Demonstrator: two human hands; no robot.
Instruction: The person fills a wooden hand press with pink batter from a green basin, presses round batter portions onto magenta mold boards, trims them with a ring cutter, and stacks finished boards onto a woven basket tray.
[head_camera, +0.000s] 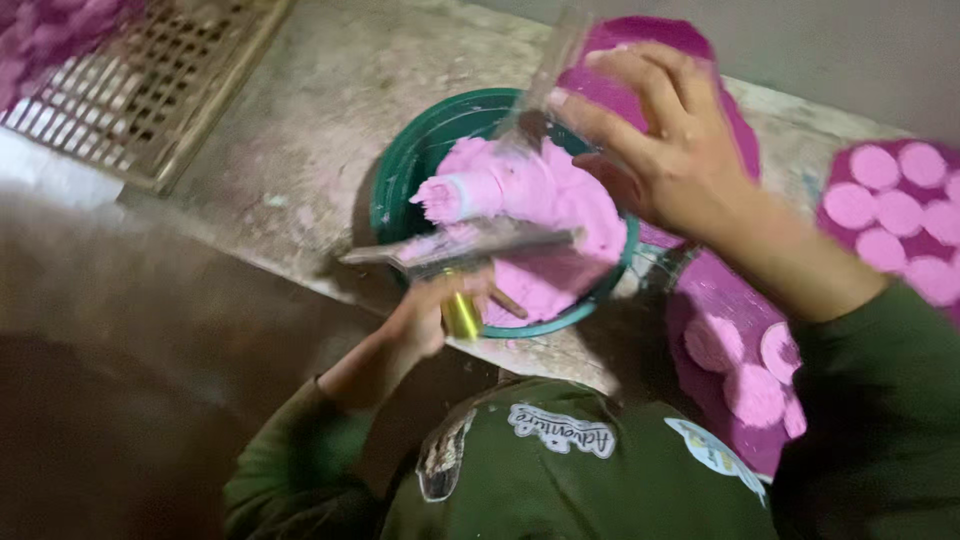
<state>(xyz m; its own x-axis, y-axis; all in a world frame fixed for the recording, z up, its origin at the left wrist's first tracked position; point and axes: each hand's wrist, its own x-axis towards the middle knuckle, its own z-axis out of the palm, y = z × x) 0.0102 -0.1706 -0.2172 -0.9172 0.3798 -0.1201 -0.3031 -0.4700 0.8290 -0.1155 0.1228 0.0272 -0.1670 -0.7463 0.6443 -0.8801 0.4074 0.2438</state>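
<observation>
While our left hand (432, 318) is clenched around the yellow handle of a flat metal scraper (470, 248), its blade lies across the pink dough (540, 200) just above that hand. The dough fills a green bowl (400, 170), which stands between our two hands. Our right hand (665, 140) grasps a clear plastic strip (548, 75) whose lower end touches the dough. To the right of this hand we see round pink discs (895, 215) on magenta sheets. Far left of our hands lies a wooden grid tray (150, 90).
</observation>
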